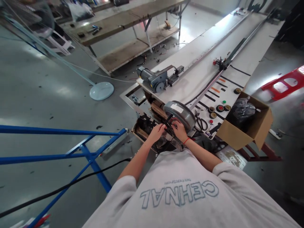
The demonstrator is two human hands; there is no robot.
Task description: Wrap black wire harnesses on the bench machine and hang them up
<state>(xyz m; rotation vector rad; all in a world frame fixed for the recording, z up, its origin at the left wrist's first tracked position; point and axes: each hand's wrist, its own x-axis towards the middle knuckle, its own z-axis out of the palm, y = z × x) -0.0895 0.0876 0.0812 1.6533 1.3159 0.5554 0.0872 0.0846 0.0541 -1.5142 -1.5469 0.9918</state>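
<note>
A dark piece (169, 120), too small to make out well, sits between the two hands, just in front of the grey drum (182, 114) at the near end of a long white desk (201, 66). The left hand (156, 133) pinches its edge with thumb and fingertips together. The right hand (179, 130) is beside it, close against the drum, fingers curled inward; whether they grip anything, I cannot tell. A red band circles the right wrist. The drum bears a pale label (177, 108).

To the right of the drum, black-handled scissors (201, 122) lie on the desk near several round rolls (220, 108), with black and orange strips (215, 90) laid out beyond them. An open cardboard box (234, 134) with a dark plastic bag (242, 109) inside stands beside these. A grey motor (150, 77) is mounted at the desk's near left corner, and a metal rail (207, 88) runs lengthwise.

Farther out are a blue metal frame (89, 154) to the left, a wooden desk (125, 22) behind, and a red plastic object (286, 83) at far right.
</note>
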